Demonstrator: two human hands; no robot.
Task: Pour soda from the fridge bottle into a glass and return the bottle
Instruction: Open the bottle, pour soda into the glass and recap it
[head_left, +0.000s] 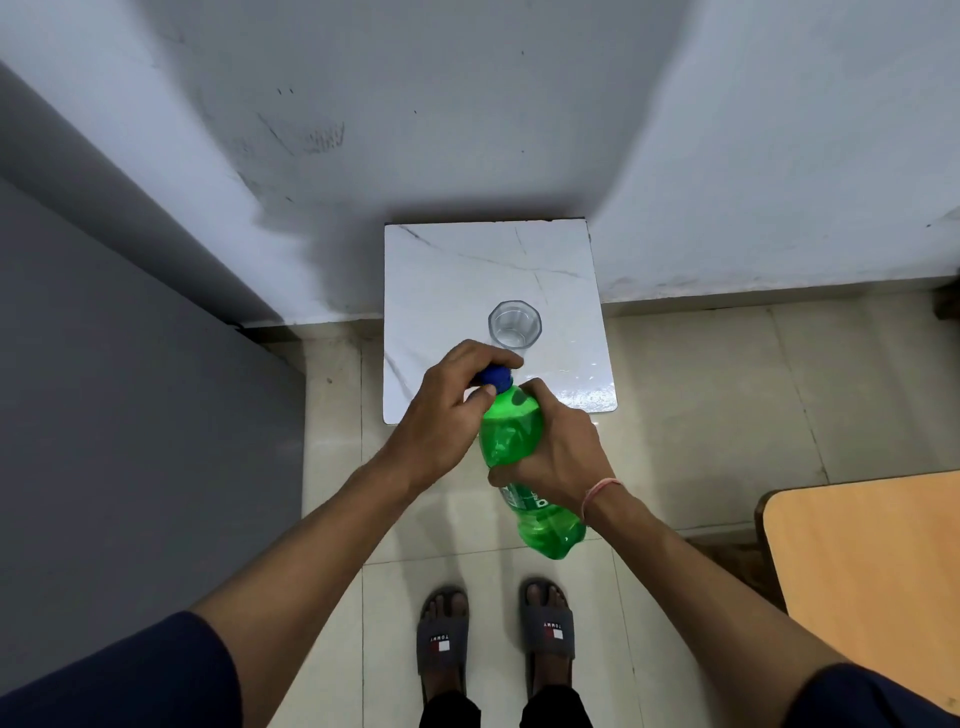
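Above the marble table (441, 270) and glass (514, 325), right hand (561, 452) grips the green bottle (511, 431); left hand (447, 410) fingers pinch its blue cap (496, 378).

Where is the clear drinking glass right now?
In the head view, the clear drinking glass stands upright on the white marble-patterned tabletop, near its front, just beyond the green plastic bottle's blue cap.

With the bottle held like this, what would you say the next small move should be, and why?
Probably twist the blue cap off: the left hand grips it while the right hand holds the green bottle, and the glass on the white table looks empty.
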